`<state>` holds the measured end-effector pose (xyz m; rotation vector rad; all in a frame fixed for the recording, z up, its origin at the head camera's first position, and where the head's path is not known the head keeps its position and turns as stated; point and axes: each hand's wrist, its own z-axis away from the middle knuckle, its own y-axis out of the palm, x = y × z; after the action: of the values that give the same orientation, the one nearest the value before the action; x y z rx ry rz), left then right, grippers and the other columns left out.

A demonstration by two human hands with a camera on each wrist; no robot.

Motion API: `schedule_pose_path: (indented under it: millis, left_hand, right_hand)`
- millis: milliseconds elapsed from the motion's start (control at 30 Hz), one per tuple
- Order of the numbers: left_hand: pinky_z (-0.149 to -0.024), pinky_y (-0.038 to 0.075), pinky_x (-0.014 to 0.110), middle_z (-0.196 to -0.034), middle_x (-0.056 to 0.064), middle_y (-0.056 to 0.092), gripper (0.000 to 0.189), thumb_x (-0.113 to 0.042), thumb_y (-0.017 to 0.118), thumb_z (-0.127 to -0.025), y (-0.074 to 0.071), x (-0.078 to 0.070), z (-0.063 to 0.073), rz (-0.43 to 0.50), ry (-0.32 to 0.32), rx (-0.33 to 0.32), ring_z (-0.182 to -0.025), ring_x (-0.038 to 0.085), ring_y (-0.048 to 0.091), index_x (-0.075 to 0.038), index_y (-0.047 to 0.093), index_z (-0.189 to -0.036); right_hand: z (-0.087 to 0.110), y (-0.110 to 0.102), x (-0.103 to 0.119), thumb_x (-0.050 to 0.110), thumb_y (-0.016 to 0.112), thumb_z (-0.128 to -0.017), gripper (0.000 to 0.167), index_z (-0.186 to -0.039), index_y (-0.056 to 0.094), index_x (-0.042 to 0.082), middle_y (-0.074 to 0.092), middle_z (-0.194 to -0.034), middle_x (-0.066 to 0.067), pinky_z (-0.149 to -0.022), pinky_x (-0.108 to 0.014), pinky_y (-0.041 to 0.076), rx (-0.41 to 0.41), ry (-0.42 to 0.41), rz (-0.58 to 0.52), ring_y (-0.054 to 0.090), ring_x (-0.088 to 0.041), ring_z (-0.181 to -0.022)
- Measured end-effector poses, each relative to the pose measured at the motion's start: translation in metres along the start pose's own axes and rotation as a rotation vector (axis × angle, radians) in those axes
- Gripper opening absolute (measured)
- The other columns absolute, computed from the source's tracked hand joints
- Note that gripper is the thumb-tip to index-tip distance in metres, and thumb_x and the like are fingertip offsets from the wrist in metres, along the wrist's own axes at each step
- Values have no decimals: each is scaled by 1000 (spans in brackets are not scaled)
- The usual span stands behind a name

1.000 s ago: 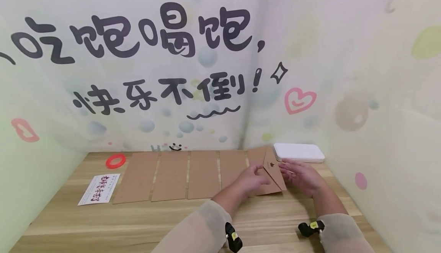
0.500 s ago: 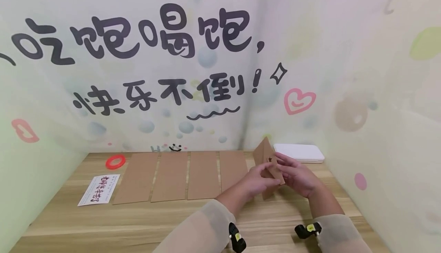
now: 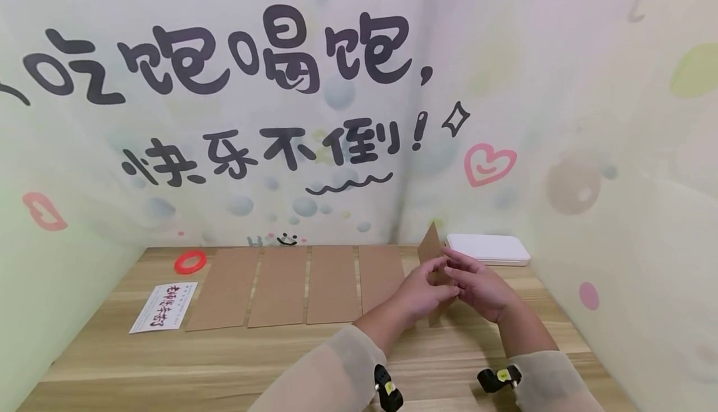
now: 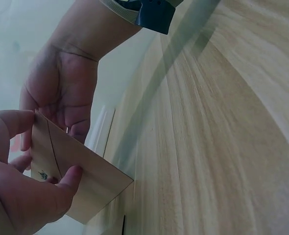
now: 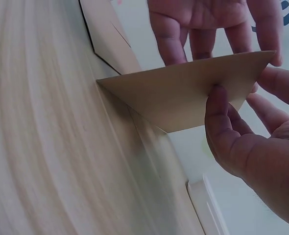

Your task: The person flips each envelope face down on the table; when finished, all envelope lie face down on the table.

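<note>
In the head view a brown paper envelope (image 3: 430, 247) stands on edge above the table, between my two hands. My left hand (image 3: 423, 290) grips it from the left; in the left wrist view its thumb (image 4: 72, 178) presses the flap side, near a small dark print. From the other side my right hand (image 3: 485, 288) holds the envelope. The right wrist view shows the right fingertips (image 5: 217, 100) against its plain face. One lower corner of the envelope (image 5: 174, 93) is close to the wood; I cannot tell whether it touches. The hands hide much of it in the head view.
Several brown envelopes (image 3: 278, 284) lie side by side to the left. Beyond them are a red ring (image 3: 191, 254) and a white card with red handwriting (image 3: 164, 307). A white flat case (image 3: 488, 249) sits behind my right hand, by the printed wall (image 3: 314, 212).
The envelope has gone from leaning low with its printed flap in view to standing steeply on edge, its print hidden from the head view. Both hands have closed in around it.
</note>
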<state>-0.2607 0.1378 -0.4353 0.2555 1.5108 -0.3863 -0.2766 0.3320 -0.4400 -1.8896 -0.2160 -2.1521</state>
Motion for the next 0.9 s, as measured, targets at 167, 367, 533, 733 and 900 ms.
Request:
schedule_pose_path:
  millis: [167,367,533,733,900]
  left_hand:
    - [-113,56,46,-149,-2,63,66,-21,85,-91,1,0,0,51,-6,-40,-140,25,58,-24,59,-151]
    - [-103,61,41,-154,6,61,63,-9,79,-91,-1,5,-1,160,-1,-119,-141,27,57,-15,59,-150]
    - [-96,61,32,-153,14,63,67,2,73,-88,-5,11,-1,209,10,-112,-134,31,64,-11,57,-152]
    - [-86,62,29,-153,16,60,74,10,70,-84,-8,20,-1,164,17,-145,-127,26,67,-8,55,-154]
    - [-80,62,30,-142,18,66,76,10,73,-84,-11,24,-2,111,-2,-182,-122,23,68,-11,55,-155]
  right_hand:
    - [1,3,0,24,59,-111,70,-171,26,14,44,-158,-4,-96,-21,57,1,0,-15,62,-5,-121]
    - [0,2,-4,31,49,-115,68,-171,21,6,23,-177,-18,-108,-24,55,42,19,-40,57,-16,-137]
    - [-5,-8,-12,40,36,-117,74,-170,5,-1,10,-179,-28,-134,-49,30,68,61,-89,22,-46,-165]
    - [-9,-19,-19,39,31,-118,73,-171,0,0,4,-178,-31,-137,-54,13,13,132,-145,7,-45,-168]
    - [-9,-24,-21,39,29,-119,69,-171,4,2,12,-177,-30,-137,-53,17,-28,154,-152,12,-42,-168]
